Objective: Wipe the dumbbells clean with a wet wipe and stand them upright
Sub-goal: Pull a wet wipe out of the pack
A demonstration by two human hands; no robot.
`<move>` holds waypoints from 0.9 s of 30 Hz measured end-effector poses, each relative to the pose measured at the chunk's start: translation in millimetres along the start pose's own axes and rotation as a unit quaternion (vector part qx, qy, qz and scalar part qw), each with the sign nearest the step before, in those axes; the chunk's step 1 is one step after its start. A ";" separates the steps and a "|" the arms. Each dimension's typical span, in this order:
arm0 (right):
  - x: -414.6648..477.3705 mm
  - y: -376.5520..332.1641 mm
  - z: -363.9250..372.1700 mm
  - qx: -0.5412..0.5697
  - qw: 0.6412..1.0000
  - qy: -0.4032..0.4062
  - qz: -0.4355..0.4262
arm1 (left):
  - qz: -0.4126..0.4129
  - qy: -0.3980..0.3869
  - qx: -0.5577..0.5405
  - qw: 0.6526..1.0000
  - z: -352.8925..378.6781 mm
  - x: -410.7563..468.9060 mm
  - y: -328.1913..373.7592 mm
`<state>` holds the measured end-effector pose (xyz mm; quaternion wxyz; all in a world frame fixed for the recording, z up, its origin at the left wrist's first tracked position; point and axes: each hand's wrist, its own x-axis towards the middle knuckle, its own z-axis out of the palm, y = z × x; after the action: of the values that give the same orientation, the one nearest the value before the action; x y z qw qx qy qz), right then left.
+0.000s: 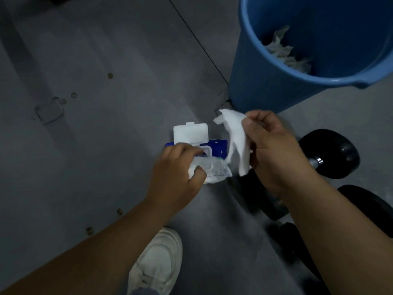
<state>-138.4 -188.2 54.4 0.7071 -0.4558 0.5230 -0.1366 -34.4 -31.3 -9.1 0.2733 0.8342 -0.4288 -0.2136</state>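
A blue and white wet wipe pack (214,146) lies on the grey floor with its white flip lid (190,133) standing open. My left hand (178,169) grips the near end of the pack. My right hand (268,143) pinches a white wet wipe (237,141) that hangs just right of the pack. A black dumbbell (331,153) with a chrome bar lies on the floor behind my right hand, partly hidden by it. Another black dumbbell (365,201) shows past my right forearm.
A blue bucket (265,77) stands at the upper right with crumpled used wipes (285,52) inside. My white shoe (157,260) is at the bottom centre. A dark seam (197,39) runs across the grey floor.
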 end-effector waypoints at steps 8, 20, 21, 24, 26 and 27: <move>-5.9 18.9 -10.3 0.057 0.994 -0.033 0.082 | -0.146 -0.052 -0.391 0.907 -11.4 19.6 63.0; -14.3 22.7 -18.6 0.189 0.951 -0.142 0.198 | -0.261 -0.132 -0.485 0.824 -6.3 31.6 59.9; -13.0 25.5 -19.5 0.178 0.954 -0.130 0.201 | -0.242 -0.126 -0.452 0.849 -5.7 30.2 58.3; -9.3 30.9 -18.9 0.096 0.984 -0.063 0.136 | -0.227 -0.086 -0.391 0.888 -3.7 24.5 57.5; -10.6 30.1 -20.2 0.060 0.993 -0.043 0.092 | -0.221 -0.065 -0.378 0.896 -3.2 21.9 60.6; -12.5 28.4 -21.6 0.055 0.995 -0.041 0.076 | -0.220 -0.054 -0.373 0.900 -2.2 22.0 63.4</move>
<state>-170.3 -175.2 38.9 0.7606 -0.3799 0.5183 -0.0918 -59.0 -79.6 30.4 0.4867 0.7314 -0.1375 -0.4575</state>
